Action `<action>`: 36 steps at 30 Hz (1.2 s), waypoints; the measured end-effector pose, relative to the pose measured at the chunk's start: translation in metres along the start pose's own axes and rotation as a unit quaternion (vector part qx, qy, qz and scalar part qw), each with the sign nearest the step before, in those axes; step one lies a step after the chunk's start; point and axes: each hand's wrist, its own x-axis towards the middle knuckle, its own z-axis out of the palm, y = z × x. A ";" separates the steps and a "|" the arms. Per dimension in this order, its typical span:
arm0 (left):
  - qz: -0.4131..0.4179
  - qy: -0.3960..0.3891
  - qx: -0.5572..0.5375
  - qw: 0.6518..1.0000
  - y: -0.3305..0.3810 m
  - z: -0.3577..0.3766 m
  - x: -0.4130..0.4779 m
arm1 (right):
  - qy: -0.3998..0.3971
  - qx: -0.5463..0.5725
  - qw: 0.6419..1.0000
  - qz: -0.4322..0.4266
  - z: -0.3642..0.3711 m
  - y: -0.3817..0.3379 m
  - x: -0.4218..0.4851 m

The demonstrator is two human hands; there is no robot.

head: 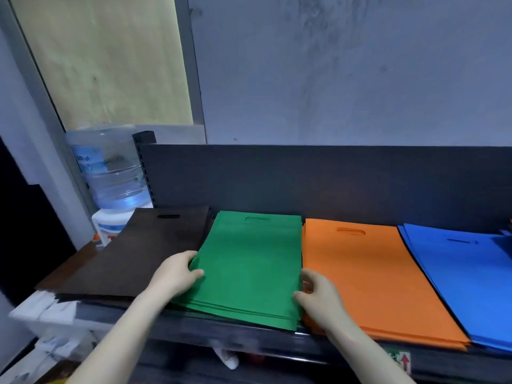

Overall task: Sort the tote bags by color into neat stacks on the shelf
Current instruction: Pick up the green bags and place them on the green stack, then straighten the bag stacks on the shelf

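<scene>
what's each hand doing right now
Left hand: grips the left edge of the flat green fabric tote bag stack.
Right hand: grips its right edge.

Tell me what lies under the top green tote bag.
Under the top green fabric tote bag, more green bags show fanned front edges. Their number is covered.

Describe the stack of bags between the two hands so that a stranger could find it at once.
On the dark shelf, flat stacks of tote bags lie side by side. The second from the left sits between the brown stack and the orange stack. It is the only green stack, and the left hand and right hand grip its edges.
</scene>
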 end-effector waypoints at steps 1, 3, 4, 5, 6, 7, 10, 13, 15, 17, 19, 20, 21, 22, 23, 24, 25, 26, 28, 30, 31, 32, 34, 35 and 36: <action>0.001 -0.004 0.012 1.000 -0.002 0.004 0.001 | -0.003 -0.004 1.000 0.005 0.003 0.000 0.002; 0.001 -0.003 0.035 0.999 -0.002 0.006 0.001 | -0.006 -0.010 1.000 0.019 0.008 -0.003 0.007; 0.003 -0.005 0.051 0.999 -0.002 0.007 0.001 | -0.003 -0.007 1.000 0.025 0.011 -0.005 0.010; 0.007 -0.004 0.062 0.998 -0.001 0.009 0.001 | 0.000 -0.004 1.000 0.030 0.013 -0.007 0.014; 0.010 -0.004 0.068 0.998 0.000 0.010 0.000 | 0.004 -0.003 1.000 0.029 0.014 -0.009 0.018; 0.017 -0.003 0.070 0.997 0.000 0.013 0.000 | 0.009 -0.002 1.000 0.025 0.015 -0.011 0.021; 0.043 -0.016 0.092 0.995 0.002 0.024 -0.004 | 0.018 -0.013 1.000 0.022 0.016 -0.017 0.027; 0.081 -0.054 0.136 0.986 0.008 0.043 -0.012 | 0.006 -0.033 0.999 0.026 0.017 -0.016 0.029; 0.090 -0.062 0.167 0.980 0.011 0.056 -0.016 | 0.005 -0.045 0.999 0.023 0.021 -0.013 0.029; 0.094 -0.051 0.182 0.977 0.013 0.063 -0.016 | 0.001 -0.060 0.998 0.017 0.026 -0.010 0.028; 0.093 -0.038 0.189 0.977 0.013 0.066 -0.014 | -0.005 -0.079 0.997 0.009 0.028 -0.008 0.027; 0.092 -0.035 0.189 0.977 0.013 0.066 -0.013 | -0.007 -0.084 0.996 0.006 0.028 -0.008 0.027; 0.090 -0.036 0.189 0.977 0.014 0.065 -0.014 | -0.011 -0.081 0.997 0.006 0.026 -0.009 0.027; 0.088 -0.038 0.186 0.978 0.015 0.064 -0.016 | -0.015 -0.077 0.997 0.006 0.024 -0.011 0.026; 0.083 -0.039 0.184 0.979 0.016 0.063 -0.017 | -0.018 -0.077 0.997 0.001 0.021 -0.012 0.024; 0.080 -0.036 0.179 0.980 0.019 0.061 -0.019 | -0.018 -0.083 0.996 -0.009 0.017 -0.014 0.021; 0.081 -0.027 0.169 0.982 0.022 0.058 -0.022 | -0.012 -0.093 0.995 -0.024 0.012 -0.015 0.016; 0.089 -0.004 0.154 0.984 0.026 0.055 -0.025 | 0.000 -0.109 0.993 -0.047 0.005 -0.016 0.011; 0.129 0.057 0.106 0.984 0.037 0.050 -0.032 | 0.038 -0.150 0.983 -0.100 -0.013 -0.014 -0.004; 0.187 0.102 0.058 0.975 0.055 0.046 -0.041 | 0.076 -0.197 0.968 -0.133 -0.036 -0.010 -0.021; 0.213 0.114 0.040 0.970 0.066 0.046 -0.047 | 0.090 -0.218 0.962 -0.138 -0.048 -0.008 -0.030; 0.236 0.119 0.028 0.964 0.077 0.047 -0.052 | 0.101 -0.231 0.958 -0.139 -0.059 -0.005 -0.038; 0.270 0.116 0.014 0.956 0.099 0.052 -0.059 | 0.118 -0.246 0.953 -0.133 -0.079 0.002 -0.051; 0.283 0.111 0.010 0.953 0.109 0.057 -0.062 | 0.124 -0.253 0.951 -0.127 -0.087 0.006 -0.057; 0.295 0.104 0.007 0.950 0.118 0.063 -0.064 | 0.130 -0.261 0.949 -0.120 -0.096 0.010 -0.062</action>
